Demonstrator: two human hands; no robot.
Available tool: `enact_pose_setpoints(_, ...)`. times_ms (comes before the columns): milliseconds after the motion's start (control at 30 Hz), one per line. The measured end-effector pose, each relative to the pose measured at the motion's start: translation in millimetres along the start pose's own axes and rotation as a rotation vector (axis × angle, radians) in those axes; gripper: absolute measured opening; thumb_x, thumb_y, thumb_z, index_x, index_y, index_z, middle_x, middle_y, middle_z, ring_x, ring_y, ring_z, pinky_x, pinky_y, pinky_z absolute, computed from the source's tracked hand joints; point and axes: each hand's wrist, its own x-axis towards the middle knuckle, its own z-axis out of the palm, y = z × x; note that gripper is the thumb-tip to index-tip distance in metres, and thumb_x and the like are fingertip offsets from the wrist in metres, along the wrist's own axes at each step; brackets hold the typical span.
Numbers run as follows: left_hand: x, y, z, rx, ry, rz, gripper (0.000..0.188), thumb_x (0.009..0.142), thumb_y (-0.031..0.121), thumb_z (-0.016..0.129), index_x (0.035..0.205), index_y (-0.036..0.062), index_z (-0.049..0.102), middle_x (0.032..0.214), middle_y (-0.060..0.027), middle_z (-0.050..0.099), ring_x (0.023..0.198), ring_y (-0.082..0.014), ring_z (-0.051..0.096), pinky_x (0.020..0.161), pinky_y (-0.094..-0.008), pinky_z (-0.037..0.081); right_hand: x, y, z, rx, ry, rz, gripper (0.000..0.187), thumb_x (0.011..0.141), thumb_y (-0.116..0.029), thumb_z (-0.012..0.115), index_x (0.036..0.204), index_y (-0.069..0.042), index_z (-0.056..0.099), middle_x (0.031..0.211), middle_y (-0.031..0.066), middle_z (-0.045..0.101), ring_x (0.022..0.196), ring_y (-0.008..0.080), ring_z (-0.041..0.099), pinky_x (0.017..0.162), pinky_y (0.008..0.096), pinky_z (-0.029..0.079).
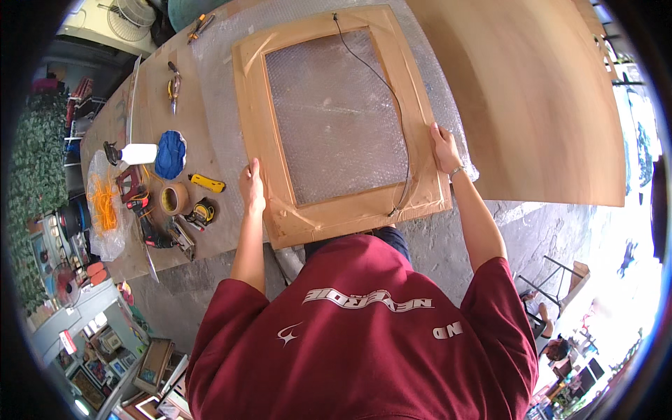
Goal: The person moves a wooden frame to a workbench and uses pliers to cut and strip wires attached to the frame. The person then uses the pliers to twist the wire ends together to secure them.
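Note:
A rectangular picture frame (252, 105), its borders covered in brown tape or paper, lies at a slight tilt in front of me. My left hand (252, 187) grips its left edge near the lower corner, thumb on top. On the opposite side, my right hand (446, 148) is closed round the right edge, with the fingers partly hidden below. A thin dark cord (392, 94) runs slackly down the frame from the top border to the bottom border. Through the opening, bubble wrap (329, 119) shows beneath.
Left on the table (154, 63) are pliers (173, 87), a white spray bottle (138, 153), a blue cloth (170, 155), a tape roll (174, 199), a yellow cutter (207, 183), a tape measure (203, 211) and a power drill (150, 225). A wooden board (532, 105) extends rightward. Another person (542, 315) is at lower right.

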Motion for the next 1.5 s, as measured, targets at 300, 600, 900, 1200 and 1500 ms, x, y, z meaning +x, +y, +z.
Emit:
enact_pose_setpoints(300,-13,29,-24,0.473,0.336,0.359,0.032,0.095,0.030,0.072,0.105,0.0006,0.062,0.094,-0.0142,0.070,0.087,-0.0273,0.069,0.077,-0.0410,0.053,28,-11,-1,-1.055,0.102,-0.126,0.041,0.100,-0.047,0.057,0.105,-0.009,0.071,0.101,0.0234,0.072,0.097,0.0438,0.069,0.081,0.0540,0.053)
enact_pose_setpoints(600,-156,-27,-59,0.398,0.462,0.109,0.025,0.098,0.025,0.069,0.102,0.0008,0.066,0.088,-0.0100,0.069,0.080,-0.0187,0.065,0.076,-0.0329,0.051,-2,-58,-4,-0.674,-0.125,-0.509,0.029,0.103,-0.027,0.060,0.090,-0.002,0.063,0.069,0.0172,0.060,0.059,0.0280,0.056,0.059,0.0393,0.047)
enact_pose_setpoints(900,-189,-79,-83,0.180,0.573,0.016,0.026,0.100,0.026,0.065,0.103,0.0005,0.066,0.088,-0.0085,0.070,0.083,-0.0156,0.065,0.076,-0.0314,0.051,-61,-71,114,-0.619,-0.637,-0.631,0.024,0.100,-0.025,0.064,0.095,-0.002,0.068,0.079,0.0159,0.068,0.069,0.0296,0.067,0.064,0.0402,0.052)
enact_pose_setpoints(1200,-80,-41,-93,0.247,0.401,0.381,0.017,0.099,0.021,0.066,0.101,0.0051,0.068,0.085,-0.0100,0.070,0.073,-0.0236,0.066,0.066,-0.0364,0.052,-68,-140,305,-0.681,-0.765,-0.712,0.024,0.098,-0.025,0.065,0.098,-0.002,0.069,0.091,0.0195,0.070,0.082,0.0356,0.070,0.071,0.0429,0.054)
enact_pose_setpoints(1500,-18,-33,-78,0.442,-0.114,0.720,0.018,0.086,0.010,0.067,0.104,0.0075,0.061,0.095,-0.0102,0.060,0.087,-0.0278,0.060,0.076,-0.0407,0.047,-2,-211,530,-0.693,-0.596,-0.802,0.021,0.099,-0.024,0.063,0.103,-0.004,0.067,0.094,0.0180,0.071,0.086,0.0374,0.070,0.075,0.0455,0.055)
